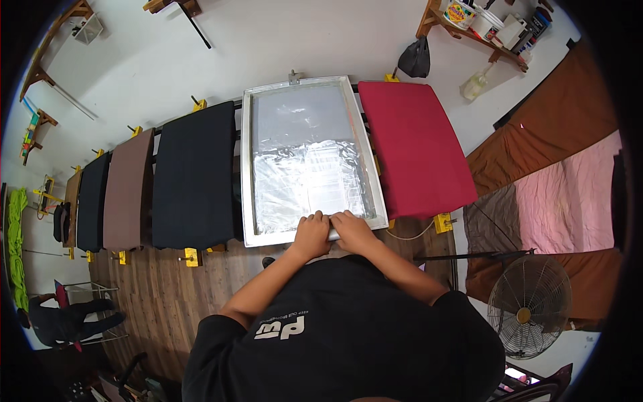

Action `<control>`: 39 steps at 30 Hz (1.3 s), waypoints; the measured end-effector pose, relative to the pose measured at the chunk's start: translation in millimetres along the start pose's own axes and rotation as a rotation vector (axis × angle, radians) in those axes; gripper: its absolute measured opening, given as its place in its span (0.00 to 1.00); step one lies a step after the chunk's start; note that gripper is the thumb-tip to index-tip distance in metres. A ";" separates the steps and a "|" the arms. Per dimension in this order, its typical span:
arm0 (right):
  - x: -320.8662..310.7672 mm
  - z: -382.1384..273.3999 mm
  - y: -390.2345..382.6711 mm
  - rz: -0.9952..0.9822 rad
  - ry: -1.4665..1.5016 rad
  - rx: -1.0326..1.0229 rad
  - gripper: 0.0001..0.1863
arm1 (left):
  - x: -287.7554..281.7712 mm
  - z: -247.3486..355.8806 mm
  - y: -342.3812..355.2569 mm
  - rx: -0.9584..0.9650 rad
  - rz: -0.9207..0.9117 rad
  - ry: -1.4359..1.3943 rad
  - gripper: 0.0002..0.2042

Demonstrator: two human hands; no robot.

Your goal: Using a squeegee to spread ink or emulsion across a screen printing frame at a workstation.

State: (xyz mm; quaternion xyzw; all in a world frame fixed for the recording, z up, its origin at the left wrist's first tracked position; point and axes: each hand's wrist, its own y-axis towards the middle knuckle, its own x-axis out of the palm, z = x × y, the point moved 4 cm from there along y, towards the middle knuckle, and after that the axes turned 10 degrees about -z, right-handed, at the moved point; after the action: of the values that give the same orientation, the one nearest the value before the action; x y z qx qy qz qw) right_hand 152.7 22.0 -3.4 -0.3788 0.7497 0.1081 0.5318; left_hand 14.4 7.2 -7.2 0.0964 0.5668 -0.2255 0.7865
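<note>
A silk-screen frame point(248, 167) with a pale metal rim lies in front of me, its far end at a metal clamp point(295, 77). The far part of its mesh point(301, 110) looks grey, while the nearer part shines with glare and wrinkled, film-like streaks. My left hand point(312, 236) is closed over the middle of the frame's near bar. Right beside it, my right hand point(353, 232) grips the same bar, fingers curled over the edge. What lies under the frame is mostly hidden.
A red cloth-covered board point(418, 151) adjoins the frame's right side; a black one point(195, 177) and a mauve one point(128, 191) are to the left, among several on yellow brackets. A fan point(529, 308) stands at right. Another person point(70, 318) is at far left.
</note>
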 end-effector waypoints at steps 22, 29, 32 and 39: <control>67.3 170.7 -63.1 0.351 0.532 0.689 0.30 | 35.3 -190.4 -148.5 -0.970 0.118 -0.479 0.35; 2.7 117.1 -76.0 0.434 0.235 0.744 0.31 | -5.9 -161.5 -147.6 -0.986 0.254 -0.379 0.39; -6.7 119.3 -79.2 0.412 0.273 0.719 0.32 | -27.8 -156.6 -148.8 -0.949 0.225 -0.326 0.38; -15.8 111.2 -75.4 0.426 0.213 0.710 0.33 | -27.5 -163.5 -150.7 -0.953 0.182 -0.338 0.39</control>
State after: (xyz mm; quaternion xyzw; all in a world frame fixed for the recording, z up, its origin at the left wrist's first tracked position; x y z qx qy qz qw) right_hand 286.0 39.9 -17.0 -0.0177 0.8525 -0.0890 0.5148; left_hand -201.2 -52.1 -21.2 -0.2618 0.4610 0.1149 0.8401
